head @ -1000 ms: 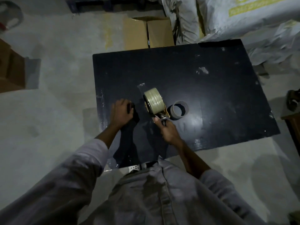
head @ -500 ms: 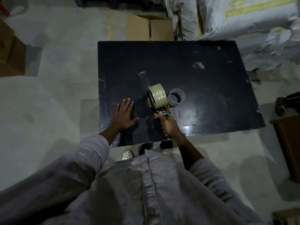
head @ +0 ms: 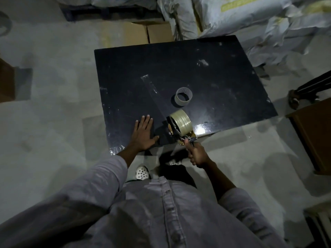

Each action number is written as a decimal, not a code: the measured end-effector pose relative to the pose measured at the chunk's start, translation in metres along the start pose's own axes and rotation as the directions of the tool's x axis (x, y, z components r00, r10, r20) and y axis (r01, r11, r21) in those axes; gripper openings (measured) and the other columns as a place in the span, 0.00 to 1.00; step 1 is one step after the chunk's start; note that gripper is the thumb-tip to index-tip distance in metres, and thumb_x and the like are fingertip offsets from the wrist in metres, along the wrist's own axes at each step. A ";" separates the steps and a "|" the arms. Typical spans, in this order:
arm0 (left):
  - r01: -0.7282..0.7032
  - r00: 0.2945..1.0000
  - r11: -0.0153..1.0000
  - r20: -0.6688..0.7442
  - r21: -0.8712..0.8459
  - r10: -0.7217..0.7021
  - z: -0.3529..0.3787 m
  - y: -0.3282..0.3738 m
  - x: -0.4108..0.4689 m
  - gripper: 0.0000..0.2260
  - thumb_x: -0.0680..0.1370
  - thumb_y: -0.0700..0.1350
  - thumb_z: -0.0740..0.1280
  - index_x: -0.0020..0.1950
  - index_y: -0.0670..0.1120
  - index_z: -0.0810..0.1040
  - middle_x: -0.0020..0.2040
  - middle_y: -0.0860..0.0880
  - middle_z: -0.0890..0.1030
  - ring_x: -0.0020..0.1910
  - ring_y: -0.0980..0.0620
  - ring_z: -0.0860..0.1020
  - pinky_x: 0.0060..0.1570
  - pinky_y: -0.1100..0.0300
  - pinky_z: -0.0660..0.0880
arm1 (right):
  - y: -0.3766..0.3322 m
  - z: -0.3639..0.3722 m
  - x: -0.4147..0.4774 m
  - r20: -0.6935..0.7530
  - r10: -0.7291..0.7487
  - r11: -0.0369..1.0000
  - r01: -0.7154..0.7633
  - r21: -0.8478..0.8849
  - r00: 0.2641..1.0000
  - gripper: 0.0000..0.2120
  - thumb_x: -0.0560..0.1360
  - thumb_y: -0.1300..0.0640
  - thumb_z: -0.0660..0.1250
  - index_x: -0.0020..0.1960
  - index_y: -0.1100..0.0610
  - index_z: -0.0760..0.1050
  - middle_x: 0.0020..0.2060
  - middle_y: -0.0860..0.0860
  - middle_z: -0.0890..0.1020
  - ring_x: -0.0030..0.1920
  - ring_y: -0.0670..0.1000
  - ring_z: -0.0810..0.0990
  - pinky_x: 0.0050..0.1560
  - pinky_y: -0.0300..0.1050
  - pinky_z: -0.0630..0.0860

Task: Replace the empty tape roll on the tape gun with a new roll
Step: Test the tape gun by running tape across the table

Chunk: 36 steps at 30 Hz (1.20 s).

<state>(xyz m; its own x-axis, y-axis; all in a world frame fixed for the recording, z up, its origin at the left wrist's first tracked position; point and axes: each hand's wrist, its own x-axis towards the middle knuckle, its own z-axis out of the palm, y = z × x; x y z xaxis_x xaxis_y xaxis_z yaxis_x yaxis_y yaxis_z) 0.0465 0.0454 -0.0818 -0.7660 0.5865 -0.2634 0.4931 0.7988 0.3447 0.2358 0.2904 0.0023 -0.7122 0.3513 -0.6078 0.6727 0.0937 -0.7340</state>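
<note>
A tape gun (head: 180,130) carrying a full roll of clear tape (head: 181,121) sits at the near edge of the black table (head: 215,72). My right hand (head: 196,153) grips its handle, just off the table's edge. A strip of clear tape (head: 152,92) runs from the gun diagonally up and left, stuck flat on the tabletop. My left hand (head: 143,134) lies flat on the table with fingers spread, left of the gun. The empty cardboard core (head: 184,96) stands on the table behind the gun.
Cardboard boxes (head: 148,33) sit on the floor behind the table, with white sacks (head: 232,15) at the back right. A brown wooden cabinet (head: 315,133) stands to the right. My white shoes (head: 142,172) show under the near edge.
My right hand has pulled the tape gun toward me to the table's near edge, laying a long strip of tape. My left hand let go of the tape end and now presses flat.
</note>
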 end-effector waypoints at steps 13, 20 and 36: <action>-0.223 0.972 0.959 0.110 0.172 0.207 -0.045 0.057 0.052 0.37 0.83 0.49 0.62 0.90 0.53 0.50 0.90 0.51 0.46 0.89 0.43 0.42 0.86 0.38 0.42 | 0.026 -0.017 -0.028 0.016 -0.023 0.999 0.022 0.025 1.000 0.23 0.87 0.35 0.66 0.40 0.49 0.76 0.27 0.53 0.66 0.23 0.51 0.63 0.27 0.42 0.60; -0.268 0.956 0.911 0.201 0.315 0.212 -0.035 0.055 0.047 0.35 0.84 0.51 0.61 0.90 0.56 0.50 0.90 0.50 0.47 0.89 0.40 0.43 0.85 0.36 0.42 | 0.031 -0.025 -0.033 0.051 -0.019 1.000 0.018 0.017 0.999 0.26 0.87 0.34 0.65 0.44 0.55 0.72 0.27 0.53 0.66 0.23 0.50 0.63 0.25 0.41 0.60; -0.212 0.967 0.889 0.217 0.405 0.131 -0.013 0.067 -0.003 0.37 0.84 0.58 0.62 0.89 0.62 0.48 0.90 0.48 0.47 0.89 0.37 0.45 0.84 0.32 0.45 | 0.094 -0.044 -0.085 0.073 0.059 0.997 -0.062 0.041 0.996 0.31 0.79 0.22 0.66 0.41 0.51 0.74 0.29 0.52 0.71 0.24 0.50 0.66 0.28 0.42 0.64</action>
<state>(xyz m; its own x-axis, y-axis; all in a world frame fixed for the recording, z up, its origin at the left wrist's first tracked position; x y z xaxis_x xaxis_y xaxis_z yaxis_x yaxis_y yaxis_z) 0.0761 0.0952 -0.0460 -0.5868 0.7014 -0.4047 0.7677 0.6407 -0.0028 0.3683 0.3102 -0.0020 -0.6843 0.2871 -0.6703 0.7065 0.0338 -0.7069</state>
